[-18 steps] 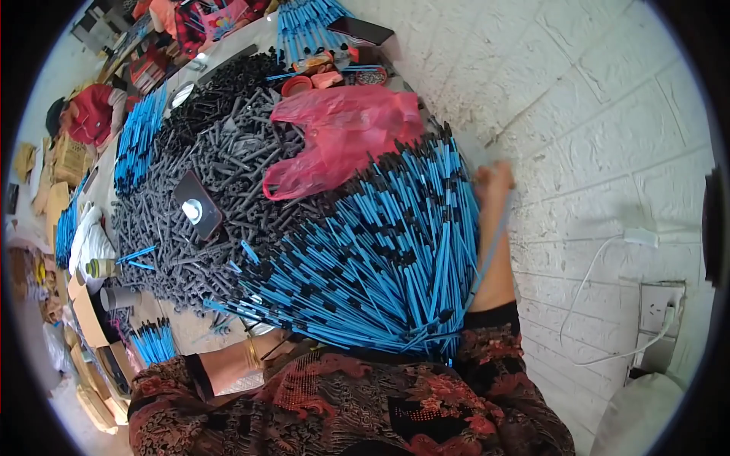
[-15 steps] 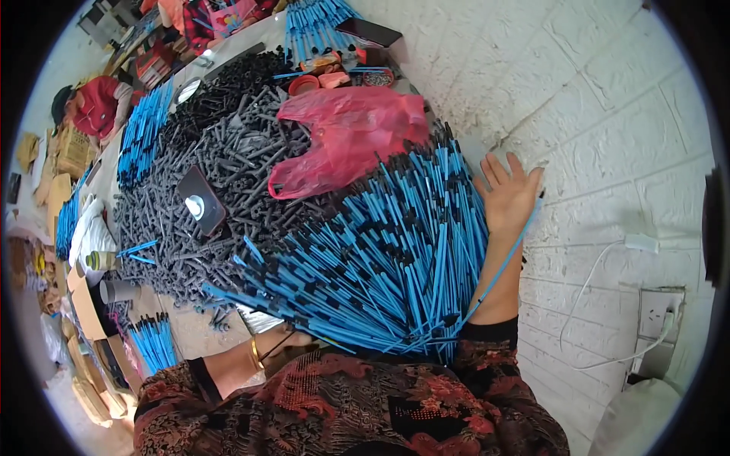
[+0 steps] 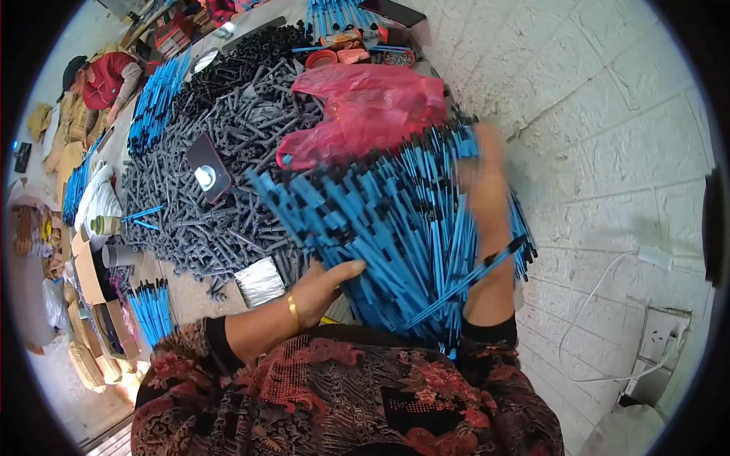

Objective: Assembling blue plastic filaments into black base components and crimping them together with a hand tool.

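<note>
A big bundle of thin blue rods with black ends (image 3: 388, 251) leans fanned out in front of my body. At its left side my left hand (image 3: 319, 292), with a gold bracelet at the wrist, grips the rods; the thumb lies over them and the other fingers are hidden behind. My right hand (image 3: 485, 171) is up at the bundle's right side, near the rod tips, its fingers smeared by motion. A few rods cross over my right forearm, and others stick out beyond it against the wall.
A heap of grey plastic tubes (image 3: 251, 137) covers the table, bearing a phone (image 3: 208, 169) and a pink plastic bag (image 3: 372, 102). More blue rods (image 3: 152, 308) stand at left. A white wall (image 3: 593, 175) rises at right. A co-worker (image 3: 106, 80) sits far left.
My left hand has come up from below onto the bundle's left side. The rods have been drawn more upright and inward. My right hand has shifted slightly inward and now blurs.
</note>
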Demonstrator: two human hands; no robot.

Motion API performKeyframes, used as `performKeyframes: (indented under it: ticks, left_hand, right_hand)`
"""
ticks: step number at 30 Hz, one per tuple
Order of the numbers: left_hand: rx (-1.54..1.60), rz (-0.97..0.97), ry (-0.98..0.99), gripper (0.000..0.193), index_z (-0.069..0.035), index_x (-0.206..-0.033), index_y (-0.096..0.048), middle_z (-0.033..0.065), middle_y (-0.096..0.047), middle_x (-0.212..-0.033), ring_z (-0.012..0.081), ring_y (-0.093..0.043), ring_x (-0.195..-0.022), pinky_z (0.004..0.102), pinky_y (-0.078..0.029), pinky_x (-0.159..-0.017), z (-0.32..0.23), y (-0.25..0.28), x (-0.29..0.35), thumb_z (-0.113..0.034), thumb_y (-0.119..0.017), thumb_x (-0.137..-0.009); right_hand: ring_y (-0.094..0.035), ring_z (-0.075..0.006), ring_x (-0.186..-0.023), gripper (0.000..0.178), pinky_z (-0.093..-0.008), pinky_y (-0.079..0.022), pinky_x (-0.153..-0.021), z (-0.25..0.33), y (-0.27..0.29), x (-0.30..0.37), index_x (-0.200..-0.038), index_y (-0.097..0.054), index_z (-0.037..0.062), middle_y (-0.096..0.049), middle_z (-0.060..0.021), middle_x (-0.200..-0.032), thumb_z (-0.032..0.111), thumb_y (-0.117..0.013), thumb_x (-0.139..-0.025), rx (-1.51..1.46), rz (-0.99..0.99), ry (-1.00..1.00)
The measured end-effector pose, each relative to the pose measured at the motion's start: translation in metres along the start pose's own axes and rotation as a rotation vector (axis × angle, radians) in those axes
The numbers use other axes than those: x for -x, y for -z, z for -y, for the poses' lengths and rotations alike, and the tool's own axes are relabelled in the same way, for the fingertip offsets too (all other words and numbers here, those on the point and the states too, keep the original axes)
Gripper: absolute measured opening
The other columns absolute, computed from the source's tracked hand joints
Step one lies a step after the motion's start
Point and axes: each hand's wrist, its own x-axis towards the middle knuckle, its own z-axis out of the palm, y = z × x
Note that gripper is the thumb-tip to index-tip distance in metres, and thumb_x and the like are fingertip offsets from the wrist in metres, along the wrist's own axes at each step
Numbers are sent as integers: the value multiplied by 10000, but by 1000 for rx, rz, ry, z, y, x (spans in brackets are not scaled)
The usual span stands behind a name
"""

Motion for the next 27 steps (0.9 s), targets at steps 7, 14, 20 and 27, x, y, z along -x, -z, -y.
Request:
performKeyframes:
  ticks: [7, 14, 20, 27]
  left_hand:
    - [-159, -9, 231, 904, 18, -1335, -330, 164, -375, -1382, 368, -364, -1257, 639, -212, -992, -33, -41, -41, -458, -732, -679]
    - [-206, -150, 224, 943, 24, -1339, -345, 192, -366, -1390, 422, -358, -1252, 698, -165, -968, -20, -35, -49, -488, -737, -651]
    - [-217, -85, 174, 1010, 97, -1324, -312, 240, -365, -1366, 427, -401, -1219, 679, -251, -953, -25, -31, -41, -515, -730, -638]
    - [-251, -176, 174, 907, 28, -1334, -360, 228, -340, -1389, 457, -424, -1186, 707, -274, -912, -21, -49, -43, -539, -664, -695]
  right_hand:
    - [-320, -392, -1266, 581, -535, -206, -1038, -59, -18, -44, -1321, -422, 121, -471, -165, -1296, 312, -595, -800, 1186, 77, 575]
    - [-412, -357, -1214, 537, -515, -247, -1026, -69, -10, -84, -1303, -436, 122, -483, -131, -1299, 324, -582, -827, 1020, 243, 569]
    - [-406, -313, -1235, 627, -400, -276, -1039, 26, 23, -28, -1343, -350, 18, -415, -172, -1353, 363, -553, -860, 237, 142, -49]
    - [-313, -370, -1279, 817, -509, -205, -1051, -9, -39, 113, -1373, -306, 31, -322, -223, -1390, 535, -568, -785, 1232, 249, 537]
